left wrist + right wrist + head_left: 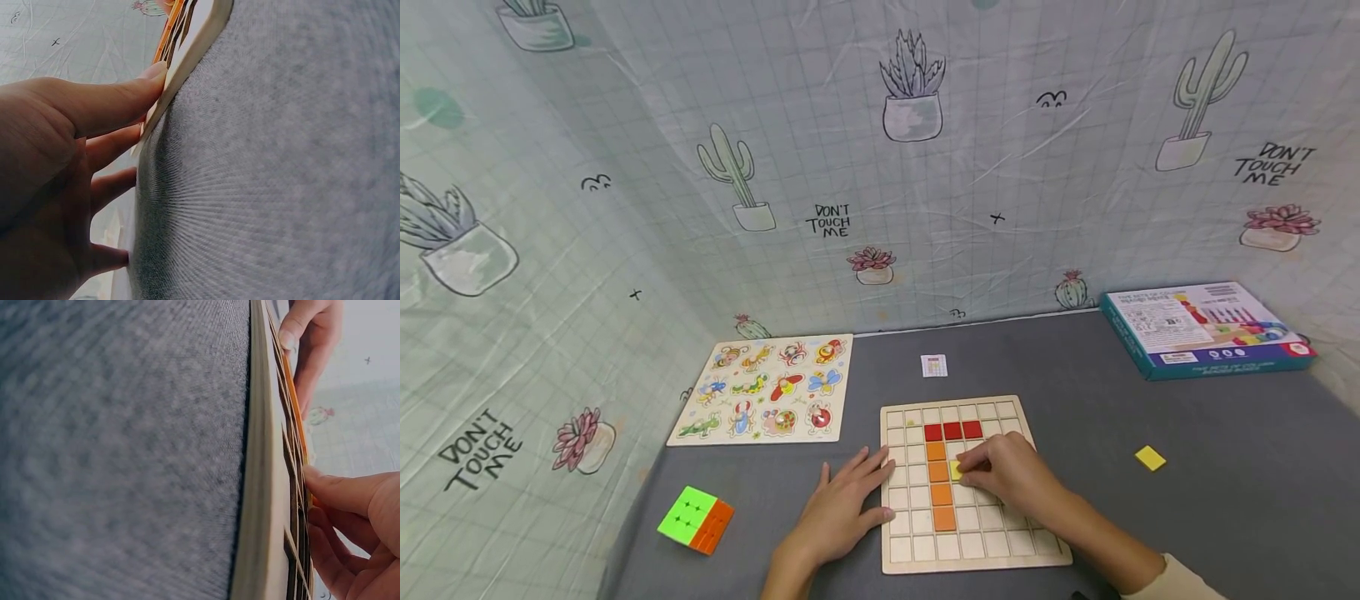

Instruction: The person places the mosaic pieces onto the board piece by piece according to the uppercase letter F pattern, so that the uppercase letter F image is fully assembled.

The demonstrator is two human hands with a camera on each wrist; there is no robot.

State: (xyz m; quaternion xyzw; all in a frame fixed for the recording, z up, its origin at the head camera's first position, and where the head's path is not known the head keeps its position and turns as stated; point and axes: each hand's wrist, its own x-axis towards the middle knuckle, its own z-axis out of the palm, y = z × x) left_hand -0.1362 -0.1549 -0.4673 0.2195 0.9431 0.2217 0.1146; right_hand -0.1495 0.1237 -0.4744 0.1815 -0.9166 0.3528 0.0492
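Observation:
A wooden grid board (pixel 972 547) lies on the grey table. Three red tiles (pixel 952 431) form a row near its far side, and several orange tiles (pixel 942 494) run in a column below the leftmost red one. Thumb and fingers of my right hand (pixel 1011 473) pinch a yellow tile (pixel 956 471) at a square just right of the orange column. My left hand (pixel 842 510) has its fingers spread, with thumb and fingertips at the board's left edge. In the left wrist view the thumb (pixel 119 103) touches that edge.
Right of the board lies another yellow tile (pixel 1150 458). Beyond the board is a small printed card (pixel 934 366). An insect puzzle board (pixel 808 419) and a green-and-orange puzzle cube (pixel 696 519) are on the left. A flat game box (pixel 1210 329) sits at the back right, near the curtain (pixel 1000 267).

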